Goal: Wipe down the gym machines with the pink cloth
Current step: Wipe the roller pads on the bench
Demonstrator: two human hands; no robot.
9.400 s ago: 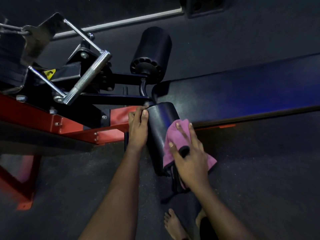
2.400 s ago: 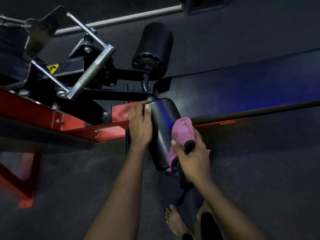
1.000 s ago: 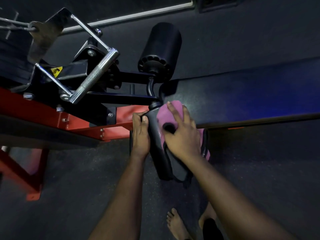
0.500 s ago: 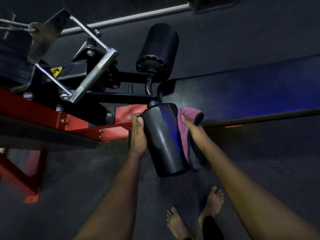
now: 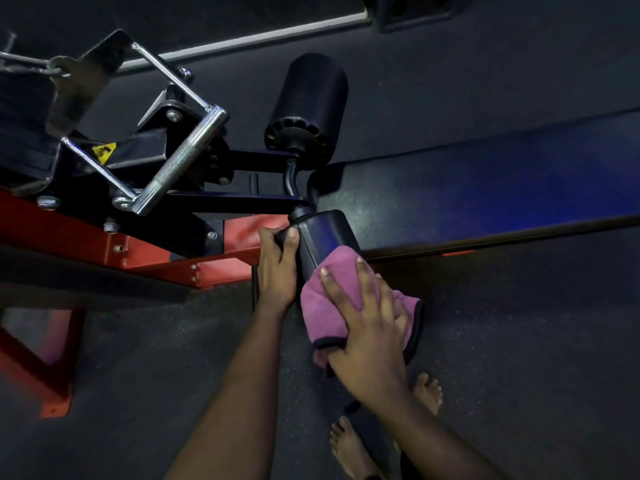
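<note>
A black roller pad (image 5: 322, 237) sticks out toward me from the gym machine's black arm. The pink cloth (image 5: 323, 306), edged in black, is draped over the pad's near half. My right hand (image 5: 363, 323) lies on the cloth and presses it against the pad, fingers spread and bent over it. My left hand (image 5: 277, 265) grips the left side of the same pad near its mount, thumb on top. Most of the pad's lower end is hidden under the cloth and my right hand.
A second black roller pad (image 5: 308, 109) stands behind. A chrome cable handle (image 5: 180, 161) hangs at the left over the red frame (image 5: 104, 247). A long dark bench pad (image 5: 485, 188) runs to the right. My bare feet (image 5: 349, 448) stand on the dark rubber floor.
My right hand and the cloth came from the pad's far right side onto its top and slid down toward the near end. The left hand kept its grip on the pad.
</note>
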